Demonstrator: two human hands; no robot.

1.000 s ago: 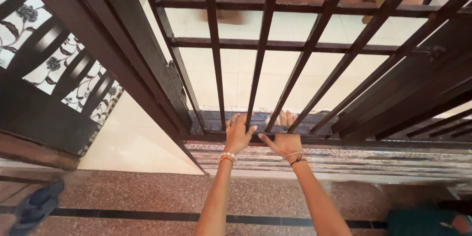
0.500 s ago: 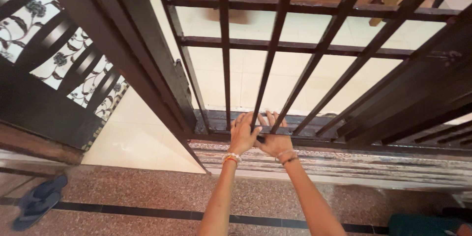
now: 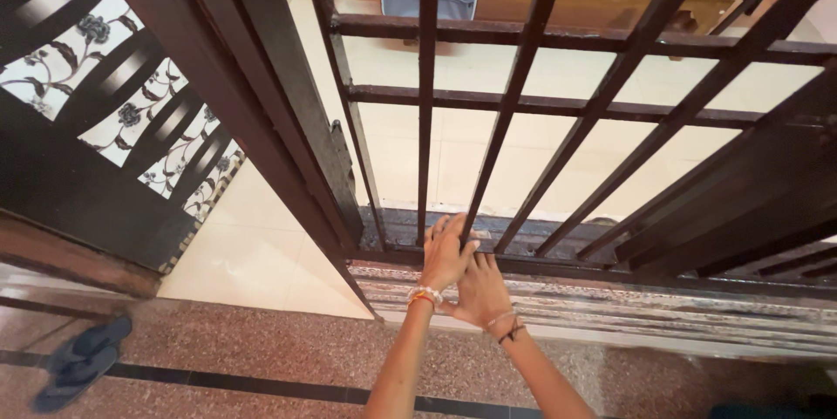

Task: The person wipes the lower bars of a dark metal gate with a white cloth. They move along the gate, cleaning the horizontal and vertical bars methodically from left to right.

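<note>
Left hand (image 3: pixel 446 253) flat, fingers spread, on dark iron gate's (image 3: pixel 523 105) bottom rail (image 3: pixel 558 249) — gripping nothing, right hand (image 3: pixel 481 290) just beneath (flat too, holding nothing), blue slippers (image 3: pixel 80 360) near left.

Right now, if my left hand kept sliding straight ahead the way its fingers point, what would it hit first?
Most likely the vertical bar of the dark metal gate: your left hand lies on the bottom rail, fingers pointing at the bar's base. Depth is hard to judge, so it may slip past.

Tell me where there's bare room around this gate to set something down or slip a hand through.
Bare speckled floor lies between the sandals and the left hand. Pale tiles sit bare left of the gate's bottom rail. The upright bars leave hand-wide gaps. It is crowded where the right hand overlaps the left.
</note>
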